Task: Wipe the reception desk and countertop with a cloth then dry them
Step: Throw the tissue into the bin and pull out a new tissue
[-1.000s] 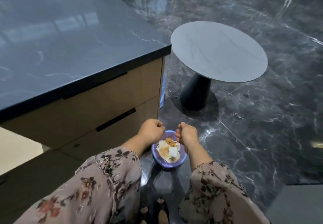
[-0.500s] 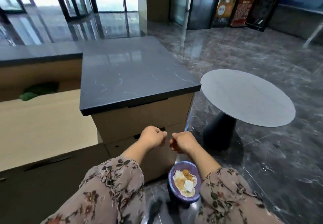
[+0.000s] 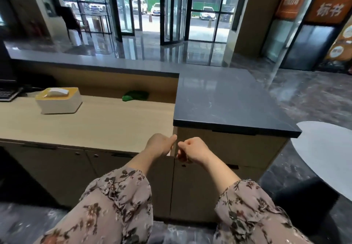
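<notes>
The light wooden reception desk [image 3: 91, 123] runs across the left, and a raised dark stone countertop [image 3: 226, 101] stands to its right and along the back. A green cloth [image 3: 135, 96] lies crumpled at the desk's far edge, against the back panel. My left hand [image 3: 161, 144] and my right hand [image 3: 190, 149] are both closed in loose fists, close together, in front of the desk's near edge where it meets the dark counter's cabinet. Neither hand holds anything that I can see. The cloth is well beyond both hands.
A white tissue box [image 3: 59, 100] with a yellow top sits on the desk at left, and a keyboard [image 3: 8, 93] at the far left. A round grey side table [image 3: 327, 152] stands at right. Cabinet doors [image 3: 133, 182] run below the desk. Glass doors are behind.
The view has lifted from the floor to the desk. The purple bowl of scraps on the floor has dropped out of view. Both fists have risen and stay closed.
</notes>
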Action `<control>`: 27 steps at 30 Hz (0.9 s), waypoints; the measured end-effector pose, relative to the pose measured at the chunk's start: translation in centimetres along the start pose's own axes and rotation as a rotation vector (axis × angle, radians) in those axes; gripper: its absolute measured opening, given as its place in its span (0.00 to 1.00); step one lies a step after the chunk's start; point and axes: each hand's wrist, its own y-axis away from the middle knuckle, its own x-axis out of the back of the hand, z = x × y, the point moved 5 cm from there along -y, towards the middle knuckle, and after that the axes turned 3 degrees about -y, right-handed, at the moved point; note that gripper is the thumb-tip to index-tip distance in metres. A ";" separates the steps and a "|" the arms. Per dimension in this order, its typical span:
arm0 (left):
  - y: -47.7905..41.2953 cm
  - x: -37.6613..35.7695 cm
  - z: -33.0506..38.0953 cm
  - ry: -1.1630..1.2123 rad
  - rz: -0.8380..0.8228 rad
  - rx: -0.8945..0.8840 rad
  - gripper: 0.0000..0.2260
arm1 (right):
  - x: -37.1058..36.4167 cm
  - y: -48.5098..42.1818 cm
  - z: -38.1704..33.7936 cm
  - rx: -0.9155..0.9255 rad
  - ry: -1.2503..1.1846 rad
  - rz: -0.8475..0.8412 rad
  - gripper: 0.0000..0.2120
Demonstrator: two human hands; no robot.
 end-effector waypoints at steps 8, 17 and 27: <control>-5.9 8.7 -5.7 0.115 0.111 0.110 0.18 | -7.8 -6.4 -7.3 0.087 0.087 -0.059 0.14; -14.8 19.5 -11.6 0.163 0.092 0.064 0.12 | -17.2 -16.4 -13.9 0.032 0.035 -0.016 0.10; -22.9 30.9 -20.3 0.128 0.256 0.048 0.12 | -28.1 -25.9 -19.4 0.007 0.112 0.022 0.26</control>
